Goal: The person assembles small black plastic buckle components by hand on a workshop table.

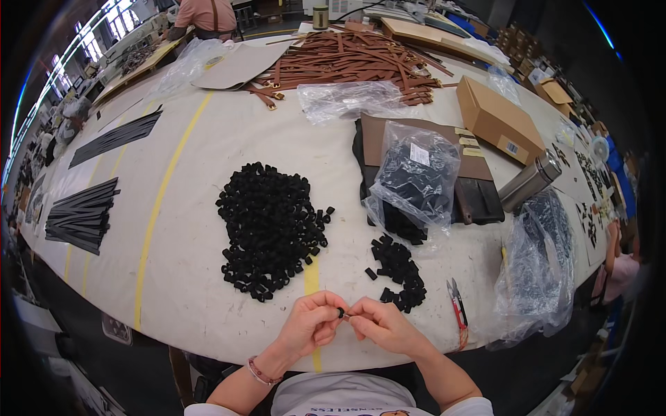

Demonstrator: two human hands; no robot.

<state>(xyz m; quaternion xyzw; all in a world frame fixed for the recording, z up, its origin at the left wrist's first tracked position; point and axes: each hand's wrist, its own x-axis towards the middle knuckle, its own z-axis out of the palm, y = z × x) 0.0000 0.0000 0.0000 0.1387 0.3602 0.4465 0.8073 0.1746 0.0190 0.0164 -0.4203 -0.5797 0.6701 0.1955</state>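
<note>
My left hand (316,320) pinches a small black loop (340,313) between thumb and fingertips, just past the table's near edge. My right hand (383,324) meets it there, its thumb and forefinger pressed together at the loop's side; what they grip is too small to make out. Beyond my left hand lies a large heap of small black loops (267,222). A smaller curved cluster of black pieces (402,274) sits beyond my right hand, with one loose piece (370,273) beside it. Red-handled thread snips (458,305) lie to the right of my right hand.
Clear plastic bags (534,270) lie at the right, near a steel flask (531,182) and a cardboard box (499,121). A bagged dark bundle (416,166) rests on brown and black sheets. Brown buckled straps (347,59) pile up far back; black strips (83,215) lie left.
</note>
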